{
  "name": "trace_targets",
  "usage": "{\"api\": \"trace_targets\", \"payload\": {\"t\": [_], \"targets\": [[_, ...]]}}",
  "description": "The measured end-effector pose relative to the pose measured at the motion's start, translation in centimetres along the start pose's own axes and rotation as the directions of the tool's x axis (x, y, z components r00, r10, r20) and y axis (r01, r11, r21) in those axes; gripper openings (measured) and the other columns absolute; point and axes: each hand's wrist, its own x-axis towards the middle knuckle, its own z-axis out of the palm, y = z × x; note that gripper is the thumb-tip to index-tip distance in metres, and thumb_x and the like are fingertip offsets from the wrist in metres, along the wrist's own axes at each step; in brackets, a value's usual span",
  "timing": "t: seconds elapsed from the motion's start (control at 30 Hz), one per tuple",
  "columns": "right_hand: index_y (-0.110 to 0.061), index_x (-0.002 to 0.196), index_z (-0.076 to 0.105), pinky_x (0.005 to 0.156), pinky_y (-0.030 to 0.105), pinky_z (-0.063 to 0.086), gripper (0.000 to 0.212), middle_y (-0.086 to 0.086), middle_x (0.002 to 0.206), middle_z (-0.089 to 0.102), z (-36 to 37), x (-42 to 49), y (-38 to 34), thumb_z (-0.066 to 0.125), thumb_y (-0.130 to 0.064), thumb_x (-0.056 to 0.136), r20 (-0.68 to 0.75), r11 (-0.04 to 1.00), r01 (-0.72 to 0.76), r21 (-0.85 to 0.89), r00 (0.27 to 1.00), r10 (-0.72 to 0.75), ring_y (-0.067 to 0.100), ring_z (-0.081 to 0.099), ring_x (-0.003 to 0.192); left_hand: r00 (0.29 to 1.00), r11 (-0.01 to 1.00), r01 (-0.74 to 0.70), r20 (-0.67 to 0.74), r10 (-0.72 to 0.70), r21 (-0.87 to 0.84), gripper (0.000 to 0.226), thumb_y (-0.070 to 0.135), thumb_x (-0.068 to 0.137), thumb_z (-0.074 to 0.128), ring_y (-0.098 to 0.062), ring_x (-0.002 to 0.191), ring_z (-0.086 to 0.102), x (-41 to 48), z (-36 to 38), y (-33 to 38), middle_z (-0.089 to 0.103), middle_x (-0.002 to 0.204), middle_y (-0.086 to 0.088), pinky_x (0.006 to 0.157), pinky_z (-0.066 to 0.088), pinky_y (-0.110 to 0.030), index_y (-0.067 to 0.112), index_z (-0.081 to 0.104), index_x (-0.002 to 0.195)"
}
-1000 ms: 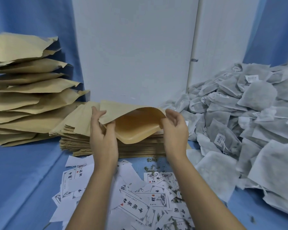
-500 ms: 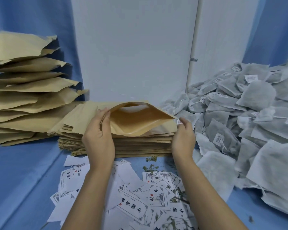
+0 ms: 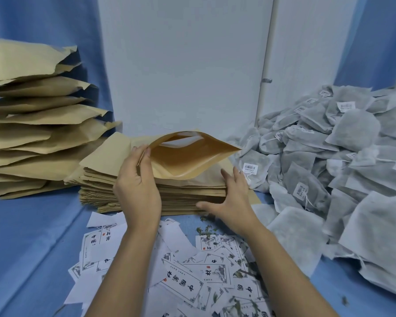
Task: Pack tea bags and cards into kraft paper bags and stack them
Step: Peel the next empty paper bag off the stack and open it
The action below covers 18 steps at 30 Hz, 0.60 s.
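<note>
On your far left stands the stack of filled kraft bags (image 3: 32, 124), well apart from the work. Your left hand (image 3: 136, 191) pinches the upper lip of the open kraft bag (image 3: 183, 159) between thumb and fingers (image 3: 146, 153), holding the mouth wide — it gapes toward you and to the right, its long axis running left to right on top of the pile of flat bags (image 3: 105, 191). Your right hand (image 3: 232, 197) is spread and holds nothing, hovering at the pile's right edge. The tea bags (image 3: 329, 161) lie just to its right — so the free right hand is the nearer one. The cards (image 3: 183, 282) lie scattered on the worktop (image 3: 28, 248) below both wrists.
</note>
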Motion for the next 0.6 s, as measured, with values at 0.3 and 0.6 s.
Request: {"api": "trace_targets", "payload": {"t": [0.3, 0.6], "targets": [[-0.02, 0.151, 0.02, 0.118, 0.042, 0.018, 0.1, 0.0, 0.16, 0.005, -0.3, 0.1, 0.2, 0.078, -0.045, 0.073, 0.01, 0.964, -0.09, 0.248, 0.996, 0.09, 0.016, 0.01, 0.146, 0.998, 0.999, 0.035, 0.048, -0.034, -0.01, 0.025, 0.02, 0.097, 0.051, -0.006, 0.114, 0.056, -0.7, 0.5, 0.0, 0.063, 0.112, 0.009, 0.098, 0.041, -0.018, 0.015, 0.065, 0.117], [-0.013, 0.14, 0.044, 0.103, 0.029, 0.038, 0.071, 0.001, 0.137, 0.052, -1.1, 0.5, 0.4, 0.073, -0.038, 0.08, -0.216, 0.983, -0.089, 0.162, 0.969, 0.123, 0.016, 0.047, 0.125, 0.996, 0.999, 0.042, 0.074, -0.04, -0.018, 0.026, 0.021, 0.097, 0.052, -0.005, 0.114, 0.055, -1.1, 0.9, 0.4, 0.062, 0.113, 0.009, 0.098, 0.041, -0.017, 0.014, 0.064, 0.119]]}}
